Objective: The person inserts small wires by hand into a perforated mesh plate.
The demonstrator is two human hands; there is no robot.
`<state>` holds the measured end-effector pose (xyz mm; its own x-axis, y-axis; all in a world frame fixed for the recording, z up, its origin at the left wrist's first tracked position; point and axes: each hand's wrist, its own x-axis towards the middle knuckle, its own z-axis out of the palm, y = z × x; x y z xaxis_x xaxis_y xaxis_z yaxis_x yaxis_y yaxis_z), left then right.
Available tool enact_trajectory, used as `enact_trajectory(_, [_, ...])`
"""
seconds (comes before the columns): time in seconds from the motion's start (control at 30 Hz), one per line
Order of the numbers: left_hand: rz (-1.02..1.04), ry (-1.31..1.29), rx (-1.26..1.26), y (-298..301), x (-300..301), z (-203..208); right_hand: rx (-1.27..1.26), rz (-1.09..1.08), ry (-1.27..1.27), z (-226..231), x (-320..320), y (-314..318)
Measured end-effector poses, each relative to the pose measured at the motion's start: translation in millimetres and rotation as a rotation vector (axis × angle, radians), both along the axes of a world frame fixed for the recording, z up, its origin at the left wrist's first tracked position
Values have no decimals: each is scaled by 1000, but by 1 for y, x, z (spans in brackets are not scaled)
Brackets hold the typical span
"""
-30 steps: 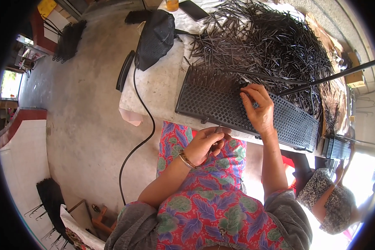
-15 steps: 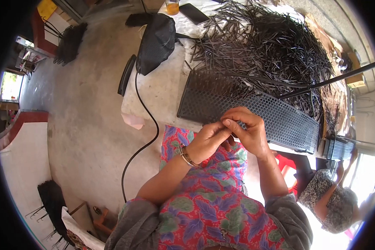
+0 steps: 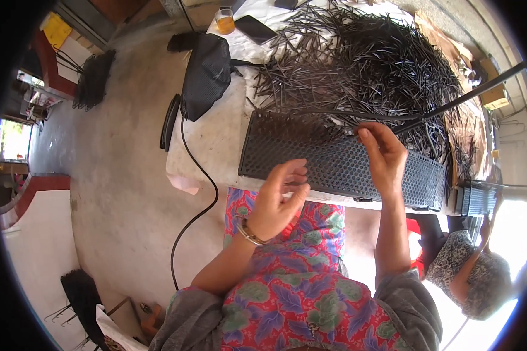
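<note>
In front of me lies a long black tray (image 3: 328, 169) with a honeycomb of small holes. Thin dark sticks stand packed in its far left part. Above the tray's far edge my right hand (image 3: 386, 157) has thumb and forefinger pinched together; whatever lies between the fingertips is too small to make out. My left hand (image 3: 283, 202) is at the tray's near edge, fingers loosely curled and thumb apart, with nothing visible in it. Behind the tray spreads a big heap of thin black sticks (image 3: 386, 70).
A dark rod (image 3: 468, 96) slants in from the right above the heap. On the pale-covered table (image 3: 211, 149) are a black mesh-covered object (image 3: 208, 73), a phone (image 3: 256, 29) and a glass of amber liquid (image 3: 224, 23). A black cable (image 3: 196, 225) hangs down left. Another person (image 3: 471, 272) works at far right.
My hands were together over the tray's near edge and have parted. The right one has moved away from me to the tray's far edge; the left has drawn slightly left and nearer me.
</note>
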<state>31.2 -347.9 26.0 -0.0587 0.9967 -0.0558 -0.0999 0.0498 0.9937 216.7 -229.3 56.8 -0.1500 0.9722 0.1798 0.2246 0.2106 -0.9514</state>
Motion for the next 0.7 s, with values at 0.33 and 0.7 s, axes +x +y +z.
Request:
enact_trajectory(0.33, [251, 58, 3, 43, -68, 12, 45, 54, -136, -17, -4, 14])
enact_trajectory(0.7, [68, 712, -240, 174, -118, -20, 322, 115, -409, -23, -13, 11])
